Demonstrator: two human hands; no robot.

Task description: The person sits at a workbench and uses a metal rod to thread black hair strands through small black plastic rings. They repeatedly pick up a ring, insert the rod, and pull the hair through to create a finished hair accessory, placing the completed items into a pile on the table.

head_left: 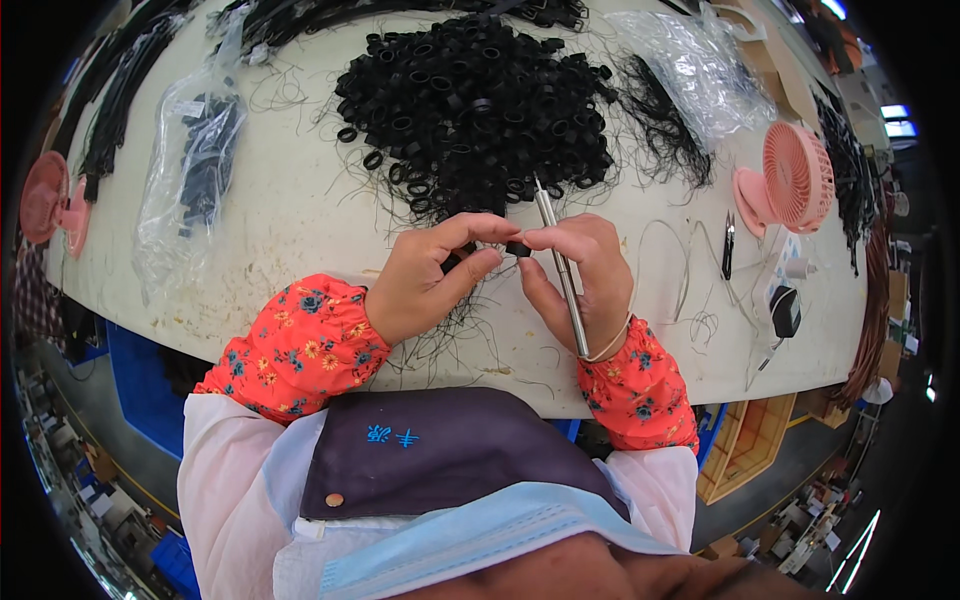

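Observation:
My left hand (425,275) curves in from the left, its index fingertip and thumb close around a small black loop (518,249). More black shows inside its curl, but I cannot tell whether it is held there. On the loop's other side is my right hand (590,260), with thumb and index finger at the loop. That hand also carries a silver pen-shaped tool (566,285), slanting across the fingers with its thin point away from me. Just beyond both hands lies a big heap of black loops (470,110), its near end partly hidden by the left fingers.
Loose black threads (660,120) litter the white table (290,215). Clear plastic bags (190,180) lie left and far right. Pink fans (795,180) stand at both sides. Thread snips (728,245) and a black plug (785,312) lie at right. Black straps hang along the far edges.

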